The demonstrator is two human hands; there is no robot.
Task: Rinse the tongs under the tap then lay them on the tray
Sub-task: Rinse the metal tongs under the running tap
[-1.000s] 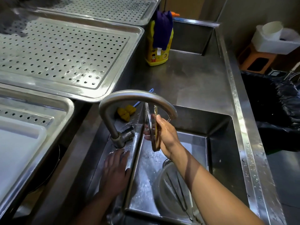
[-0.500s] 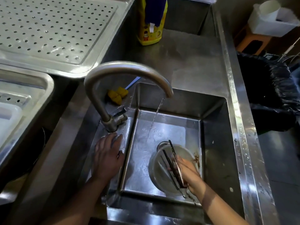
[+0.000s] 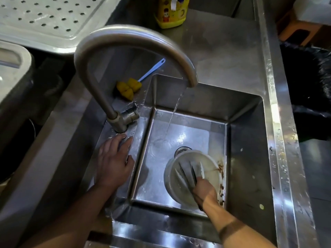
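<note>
Several metal tongs (image 3: 186, 173) lie fanned out in a white bowl (image 3: 210, 167) at the bottom of the steel sink (image 3: 247, 111). My right hand (image 3: 204, 191) reaches down into the bowl, its fingers curled around the tongs' near ends. Palm down, my left hand (image 3: 112, 161) rests flat on the sink's left rim, just below the tap's base. Water runs from the curved tap (image 3: 132, 38) onto the sink floor, left of the bowl. The perforated metal tray (image 3: 44, 20) sits at the upper left.
A yellow sponge brush (image 3: 128, 87) with a blue handle lies behind the tap. A yellow soap bottle (image 3: 171, 13) stands on the counter at the back. A black bin bag (image 3: 308, 86) is on the right. Brown food scraps sit beside the bowl.
My right hand has dropped from under the tap, carrying the tongs down into the white bowl. My left hand stays on the sink rim. The view has tilted down.
</note>
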